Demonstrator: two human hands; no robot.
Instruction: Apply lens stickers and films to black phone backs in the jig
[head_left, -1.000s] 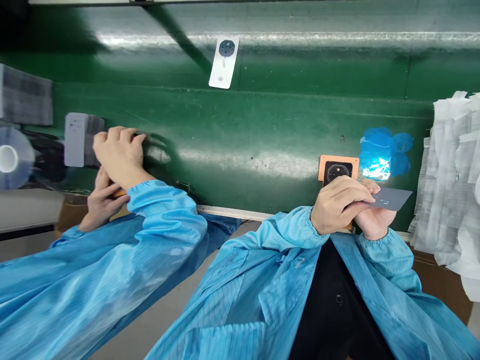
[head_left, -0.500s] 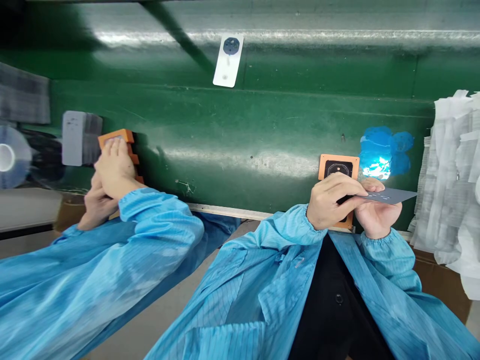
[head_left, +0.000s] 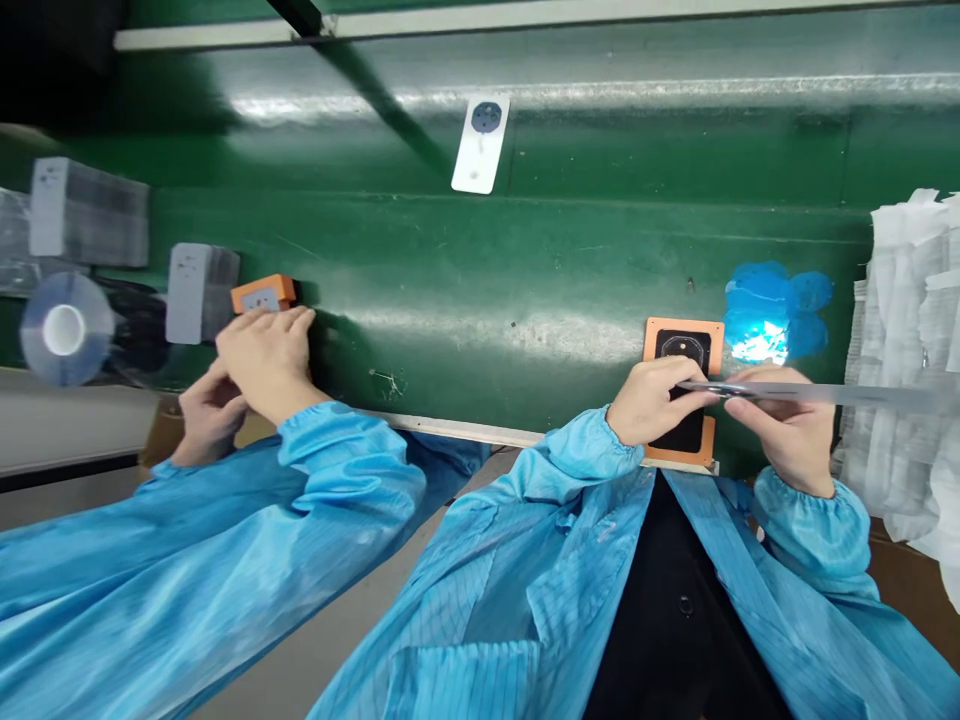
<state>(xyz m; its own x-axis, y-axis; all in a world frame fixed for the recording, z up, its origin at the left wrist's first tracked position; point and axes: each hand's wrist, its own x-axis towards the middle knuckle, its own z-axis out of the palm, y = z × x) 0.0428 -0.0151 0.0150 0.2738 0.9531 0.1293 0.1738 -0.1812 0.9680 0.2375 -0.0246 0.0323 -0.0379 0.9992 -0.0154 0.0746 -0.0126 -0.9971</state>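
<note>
Counter [head_left: 420, 250]: green and smooth, glossy enough to throw back pale streaks, lightly scratched.
Thin sheet [head_left: 885, 397]: smooth-looking, blurred; I can't tell metal from plastic.
Orange frame [head_left: 684, 325]: looks like plastic, fairly matt.
Blue film [head_left: 761, 310]: shiny plastic, with a bright glare.
Tape roll [head_left: 97, 320]: clear, glossy plastic.
White strips [head_left: 907, 330]: matt, creased, paper or thin cloth.
Jacket [head_left: 585, 490]: blue cloth, faint sheen, wrinkled.
Shirt [head_left: 645, 620]: black cloth, matt.

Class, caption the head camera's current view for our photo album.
Left hand and right hand hold a thin sheet edge-on at an orange fixture, near blue film on a green bench.
</note>
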